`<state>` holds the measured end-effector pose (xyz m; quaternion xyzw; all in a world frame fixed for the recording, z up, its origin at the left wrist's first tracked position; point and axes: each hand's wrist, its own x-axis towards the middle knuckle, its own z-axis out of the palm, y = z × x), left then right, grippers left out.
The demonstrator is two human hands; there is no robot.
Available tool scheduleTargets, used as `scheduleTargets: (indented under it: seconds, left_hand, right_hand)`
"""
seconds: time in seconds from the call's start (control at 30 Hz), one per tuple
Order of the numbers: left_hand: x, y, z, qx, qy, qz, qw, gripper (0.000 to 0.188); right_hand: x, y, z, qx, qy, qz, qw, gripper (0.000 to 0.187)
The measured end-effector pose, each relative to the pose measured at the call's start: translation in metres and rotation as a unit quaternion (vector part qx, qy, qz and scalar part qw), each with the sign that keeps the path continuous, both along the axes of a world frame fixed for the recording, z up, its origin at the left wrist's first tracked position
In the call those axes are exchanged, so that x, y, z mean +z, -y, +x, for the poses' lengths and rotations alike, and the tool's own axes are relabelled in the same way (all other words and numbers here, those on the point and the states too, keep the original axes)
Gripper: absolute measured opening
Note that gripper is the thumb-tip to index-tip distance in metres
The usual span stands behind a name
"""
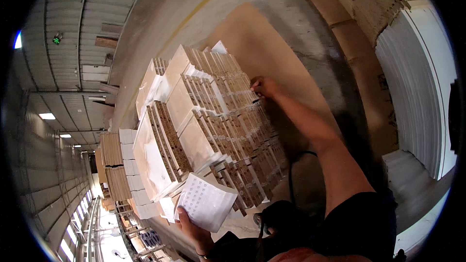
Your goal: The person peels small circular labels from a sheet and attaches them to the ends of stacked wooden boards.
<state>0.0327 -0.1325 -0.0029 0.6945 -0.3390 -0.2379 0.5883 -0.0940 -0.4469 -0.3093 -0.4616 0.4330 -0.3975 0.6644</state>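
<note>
My left hand (193, 229) grips a thick white pad of label sheets (208, 203) with rows of small dark print on its face. My right arm reaches out over the stacked boards, and my right hand (265, 88) is closed in a pinch beside their edges. What its fingers hold, if anything, is too small to make out. The boards (232, 90) are pale panels with raw chipboard edges, piled in several blocks. Small round white marks run along some of these edges. White panel faces (150, 150) show on the left side of the pile.
A brown sheet (272, 39) lies on the concrete floor beyond the pile. Tall stacks of white panels (412, 82) and brown cardboard (376, 7) stand at the right. More stacked boards (112, 150) are at the far left. A dark cable (291, 174) hangs near my right arm.
</note>
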Motion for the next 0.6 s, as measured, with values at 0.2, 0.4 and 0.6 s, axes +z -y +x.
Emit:
scheduleTargets:
  seconds: [0.2, 0.4, 0.6]
  left_hand:
    - [0.001, 0.008, -0.005, 0.017, 0.027, 0.039, 0.999, 0.04]
    - [-0.006, 0.012, 0.0, -0.036, 0.001, 0.011, 0.999, 0.042]
    - [-0.005, 0.014, 0.0, -0.027, -0.023, 0.027, 0.999, 0.042]
  right_hand:
    - [0.0, 0.005, 0.013, -0.026, 0.008, 0.033, 0.999, 0.003]
    - [-0.038, 0.018, 0.012, -0.029, 0.18, -0.036, 0.983, 0.014]
    - [-0.022, 0.011, 0.018, 0.035, 0.173, -0.038, 0.983, 0.019]
